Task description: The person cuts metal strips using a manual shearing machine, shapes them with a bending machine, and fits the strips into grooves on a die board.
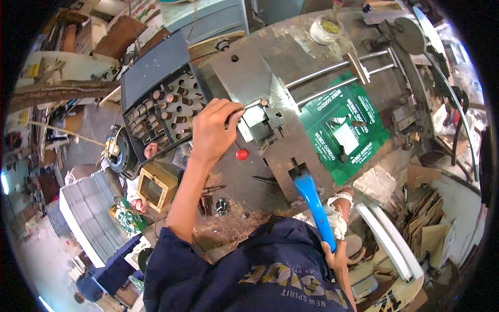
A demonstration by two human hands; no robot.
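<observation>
My left hand (212, 127) is closed in a pinch over the metal bench machine (288, 174). Its fingertips hold a thin metal piece (251, 106), which points at a small round copper-coloured part (264, 103) on the machine. A bright white patch (254, 117) lies just below those fingertips. Down at the right, my right hand (335, 254) grips the end of a long blue lever handle (313, 200) that slopes up to the machine. My palm hides part of the handle's end. A red ball knob (242, 154) sits beside my left wrist.
Left of the machine, an open dark case (158, 106) holds several round metal pieces. Two rails (325, 73) extend right, above a green printed sheet (358, 125). A wooden-framed box (157, 184), small metal parts (221, 206) and a white tub with a brush (325, 31) stand around.
</observation>
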